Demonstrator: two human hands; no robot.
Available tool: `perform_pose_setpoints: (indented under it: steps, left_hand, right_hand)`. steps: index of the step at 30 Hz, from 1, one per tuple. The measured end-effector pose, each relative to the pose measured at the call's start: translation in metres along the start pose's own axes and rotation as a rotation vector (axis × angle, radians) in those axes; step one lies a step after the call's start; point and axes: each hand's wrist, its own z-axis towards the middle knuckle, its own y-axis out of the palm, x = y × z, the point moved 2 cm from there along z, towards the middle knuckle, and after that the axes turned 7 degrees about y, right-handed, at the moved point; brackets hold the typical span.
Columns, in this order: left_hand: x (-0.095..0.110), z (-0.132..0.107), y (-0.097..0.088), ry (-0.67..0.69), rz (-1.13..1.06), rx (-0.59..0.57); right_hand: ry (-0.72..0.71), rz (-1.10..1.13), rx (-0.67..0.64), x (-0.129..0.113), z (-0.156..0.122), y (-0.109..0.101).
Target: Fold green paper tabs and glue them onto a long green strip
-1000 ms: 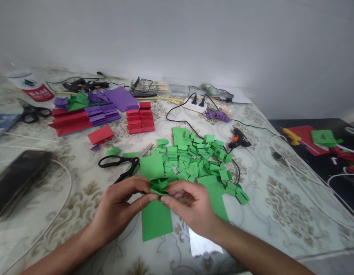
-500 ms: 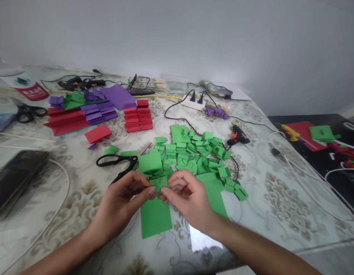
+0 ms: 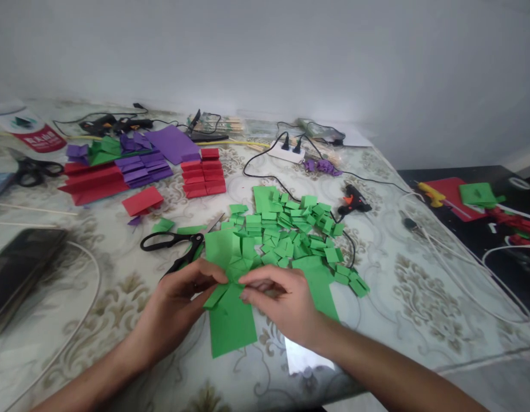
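Note:
My left hand point(image 3: 179, 303) and my right hand point(image 3: 282, 300) meet over a folded green paper piece point(image 3: 233, 266), each pinching it with fingertips pressed together. The piece shows several creases and a flat square flap rising behind my fingers. Under my hands lies a flat green paper rectangle point(image 3: 230, 326). Just beyond is a heap of small green paper pieces point(image 3: 291, 229). Black scissors point(image 3: 174, 243) lie left of the heap, close to my left hand.
Red paper stacks point(image 3: 205, 171), purple paper stacks point(image 3: 147, 166) and a long red sheet point(image 3: 95, 180) lie at the back left. A black glue gun point(image 3: 353, 203), a white power strip point(image 3: 284, 151) and cables sit behind. A dark phone point(image 3: 20, 269) lies at the left.
The folded green piece has been opened out and lowered, with its flap now spread wider. My fingertips have shifted closer along its lower edge. The view has tilted slightly.

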Motion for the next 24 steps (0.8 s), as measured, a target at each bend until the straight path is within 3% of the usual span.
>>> perform_pose_setpoints:
  steps: [12,18,24]
  left_hand:
    - [0.0084,0.0025,-0.0011,0.158,0.023,0.044]
    - [0.0072,-0.0002,-0.0016,0.183,0.132,0.069]
    - [0.0096,-0.004,0.001,0.123,0.18,0.084]
  right_hand:
    - [-0.14,-0.115,0.004,-0.0083,-0.0005,-0.0027]
    - [-0.072,-0.073,0.001,-0.0076,-0.0038,-0.0012]
    - [0.024,-0.072,0.04,-0.0073,-0.0062,-0.0001]
